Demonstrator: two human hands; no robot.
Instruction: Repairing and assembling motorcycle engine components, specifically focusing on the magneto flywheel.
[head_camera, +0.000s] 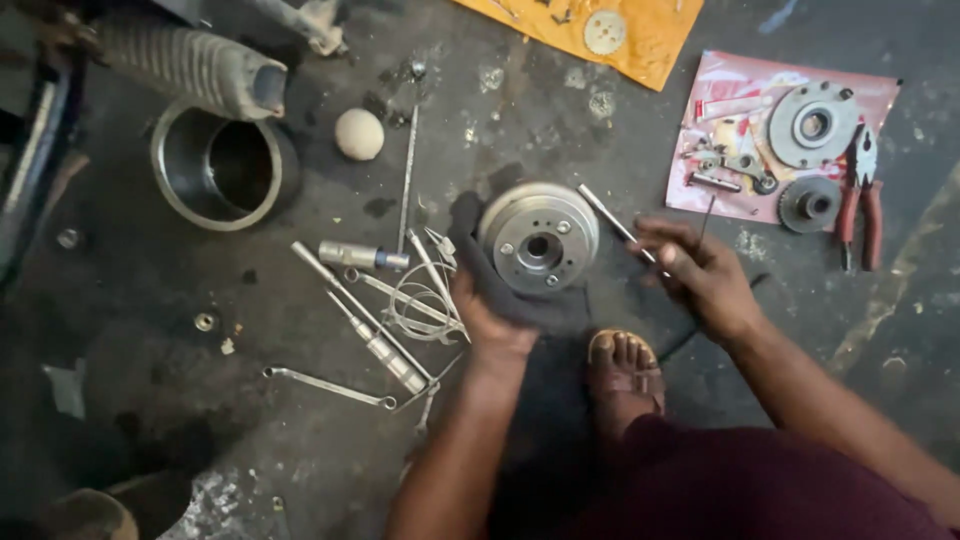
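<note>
The round metal drum (538, 236) sits on the dirty floor (300, 440) on a dark rag (500, 290) — the left hand (487, 318) grips that rag, the right hand (700, 272) pinches a thin metal rod (612, 218) — red pliers (860, 195) lie well apart.

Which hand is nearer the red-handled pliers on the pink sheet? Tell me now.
Right. The right hand, holding a thin metal rod, sits just left of the red-handled pliers. The left hand lies farther away, beyond the round metal drum, gripping a dark cloth.

Dull grey metal drum (538, 236) on matt black cloth (520, 300); shiny steel rod (612, 220); rough, stained concrete floor (300, 450)
</note>
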